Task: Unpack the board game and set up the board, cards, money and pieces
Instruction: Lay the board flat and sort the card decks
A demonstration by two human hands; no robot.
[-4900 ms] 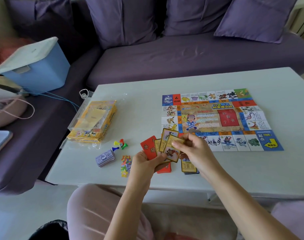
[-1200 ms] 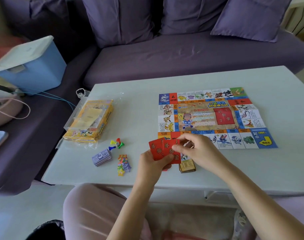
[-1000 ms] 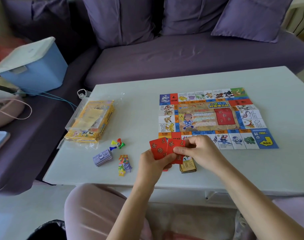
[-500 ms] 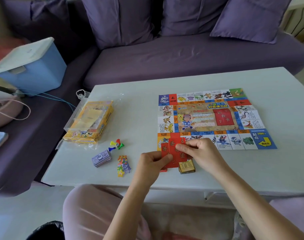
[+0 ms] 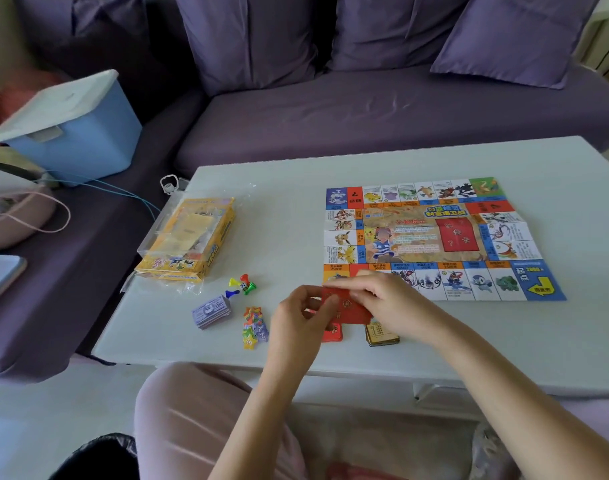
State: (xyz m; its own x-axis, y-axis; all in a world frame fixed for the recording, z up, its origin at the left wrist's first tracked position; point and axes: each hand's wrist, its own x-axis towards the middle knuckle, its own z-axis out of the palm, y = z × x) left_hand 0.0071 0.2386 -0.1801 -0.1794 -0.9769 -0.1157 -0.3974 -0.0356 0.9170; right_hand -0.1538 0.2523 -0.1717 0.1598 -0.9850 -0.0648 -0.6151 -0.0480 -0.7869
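Note:
The colourful game board point(image 5: 434, 237) lies unfolded on the white table point(image 5: 296, 220). Just in front of its near left corner, my left hand point(image 5: 296, 320) and my right hand point(image 5: 393, 303) both hold a squared bunch of red cards point(image 5: 348, 308) low over the table. Beneath them lie a red card pile point(image 5: 332, 336) and a yellow card pile point(image 5: 382, 336). To the left sit a stack of purple money point(image 5: 212, 311), coloured star tokens point(image 5: 254, 329), and plastic pawns with a die point(image 5: 242, 285).
The yellow game box point(image 5: 188, 239) in its clear wrapper lies at the table's left edge. A purple sofa point(image 5: 365, 109) runs behind the table. A blue bin with a white lid point(image 5: 71, 129) sits on the sofa's left part, with cables nearby.
The fanned red cards have been gathered into one bunch and lowered toward the table. Earlier I held mixed yellow and red cards; the yellow ones now lie in a pile.

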